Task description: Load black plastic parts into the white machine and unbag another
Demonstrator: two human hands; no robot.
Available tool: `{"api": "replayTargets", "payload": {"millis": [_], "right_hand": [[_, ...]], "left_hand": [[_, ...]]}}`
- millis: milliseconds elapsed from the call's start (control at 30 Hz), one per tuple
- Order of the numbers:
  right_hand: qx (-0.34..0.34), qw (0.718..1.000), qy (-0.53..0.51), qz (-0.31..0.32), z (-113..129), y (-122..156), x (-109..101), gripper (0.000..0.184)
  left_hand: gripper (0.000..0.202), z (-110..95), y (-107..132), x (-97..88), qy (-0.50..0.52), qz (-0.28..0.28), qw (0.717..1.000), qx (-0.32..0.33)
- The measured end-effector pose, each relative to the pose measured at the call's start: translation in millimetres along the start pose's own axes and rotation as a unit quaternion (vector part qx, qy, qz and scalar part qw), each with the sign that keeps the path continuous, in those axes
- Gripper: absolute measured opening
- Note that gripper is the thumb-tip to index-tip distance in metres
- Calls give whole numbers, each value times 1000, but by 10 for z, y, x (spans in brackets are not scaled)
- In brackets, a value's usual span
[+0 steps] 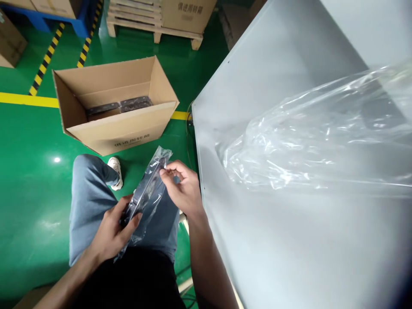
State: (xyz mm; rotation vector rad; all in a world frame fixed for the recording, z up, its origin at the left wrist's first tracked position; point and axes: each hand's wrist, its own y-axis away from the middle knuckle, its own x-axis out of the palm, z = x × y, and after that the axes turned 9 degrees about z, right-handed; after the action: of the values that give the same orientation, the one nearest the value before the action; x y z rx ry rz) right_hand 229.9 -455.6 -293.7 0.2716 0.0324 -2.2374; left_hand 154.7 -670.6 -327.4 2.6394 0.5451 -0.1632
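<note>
A long dark part in a clear plastic bag [143, 195] slants across my lap. Around its lower end my left hand [116, 227] is closed, thumb on the near side and fingers on the far side. With thumb and forefinger, my right hand [182, 184] pinches the bag near its upper end. The part's exact kind is hard to make out through the shiny film. Beyond my knees stands an open cardboard box [125, 128] with dark wrapped pieces [135, 104] lying in its bottom.
To my right is a large pale grey surface [257, 240] with a heap of clear plastic bags [305, 146] on it. A wooden pallet [135, 19] carrying a carton [188, 15] and a blue pallet [82, 21] stand at the back. Yellow tape [28, 100] marks the green floor.
</note>
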Motion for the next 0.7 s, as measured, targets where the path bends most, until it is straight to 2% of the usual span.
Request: {"api": "replayTargets", "payload": {"millis": [133,300,400,500,600,700], "right_hand": [[34,993,-109,13,-82,28,-11,16],[36,975,-218,0,-194,49,2,17],[36,981,-188,19,-186,71,-15,22],[26,993,-110,21,-109,90,-44,24],[16,999,-42,-14,-38,87,-66,24],[23,999,-22,-40,-42,63,-64,22]], "left_hand": [[34,12,9,-37,91,-3,995,-32],[38,31,32,-55,173,-20,983,-64],[39,40,46,-73,138,-22,989,-54],[35,49,43,-106,30,-2,999,-21],[35,61,27,-128,-51,11,999,4],[36,63,22,-113,-59,3,998,8]]}}
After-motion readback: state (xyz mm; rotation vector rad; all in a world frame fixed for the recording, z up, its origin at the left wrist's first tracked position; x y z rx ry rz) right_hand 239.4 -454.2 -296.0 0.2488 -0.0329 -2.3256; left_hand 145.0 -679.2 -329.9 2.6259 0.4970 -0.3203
